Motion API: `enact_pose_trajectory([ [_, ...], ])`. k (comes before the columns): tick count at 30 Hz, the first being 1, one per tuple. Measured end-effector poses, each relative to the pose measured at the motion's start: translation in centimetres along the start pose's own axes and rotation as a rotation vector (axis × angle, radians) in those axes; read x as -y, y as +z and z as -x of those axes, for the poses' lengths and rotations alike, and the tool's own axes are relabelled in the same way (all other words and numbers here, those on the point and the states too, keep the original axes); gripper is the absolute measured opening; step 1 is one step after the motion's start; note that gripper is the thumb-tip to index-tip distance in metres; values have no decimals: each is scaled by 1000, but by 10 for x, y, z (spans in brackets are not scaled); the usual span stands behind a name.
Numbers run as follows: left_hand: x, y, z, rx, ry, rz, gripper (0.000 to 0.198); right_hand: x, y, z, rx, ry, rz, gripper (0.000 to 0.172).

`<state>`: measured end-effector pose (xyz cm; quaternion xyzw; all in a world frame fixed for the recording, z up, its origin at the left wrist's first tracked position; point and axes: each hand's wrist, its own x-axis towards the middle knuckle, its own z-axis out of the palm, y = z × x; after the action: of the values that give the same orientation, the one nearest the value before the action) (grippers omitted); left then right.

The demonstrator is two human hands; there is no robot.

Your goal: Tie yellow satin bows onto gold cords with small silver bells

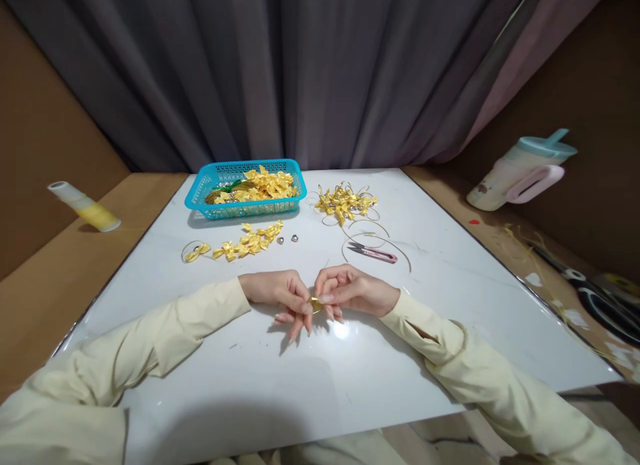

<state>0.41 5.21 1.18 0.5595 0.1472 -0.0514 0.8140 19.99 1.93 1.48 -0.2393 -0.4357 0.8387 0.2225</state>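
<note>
Over the middle of the white tabletop, my left hand (287,299) and my right hand (353,290) meet, each pinching one side of a small yellow bow (316,305). My fingertips hide much of it. Beyond my hands lies a loose row of yellow ribbon bows (250,241), with two small silver bells (287,239) at its right end. One bow on a wire loop (197,251) sits at the left of that row. Pink thread snips (373,253) rest beyond my right hand, beside curved pieces of gold wire (400,248).
A blue basket (245,214) of yellow bows stands at the back, left of a pile of bows with wire loops (345,203). A thread spool (86,207) stands at the far left. On the right are a tumbler (517,175) and black-handled scissors (600,305).
</note>
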Motion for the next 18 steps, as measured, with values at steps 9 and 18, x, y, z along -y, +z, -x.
enact_pose_trajectory([
  [9, 2, -3, 0, 87, 22, -60, 38, -2, -1, -2, 36, 40, -10, 13],
  [18, 1, -3, -1, 70, 7, -89, 32, -5, -2, -3, 68, 34, -30, 13],
])
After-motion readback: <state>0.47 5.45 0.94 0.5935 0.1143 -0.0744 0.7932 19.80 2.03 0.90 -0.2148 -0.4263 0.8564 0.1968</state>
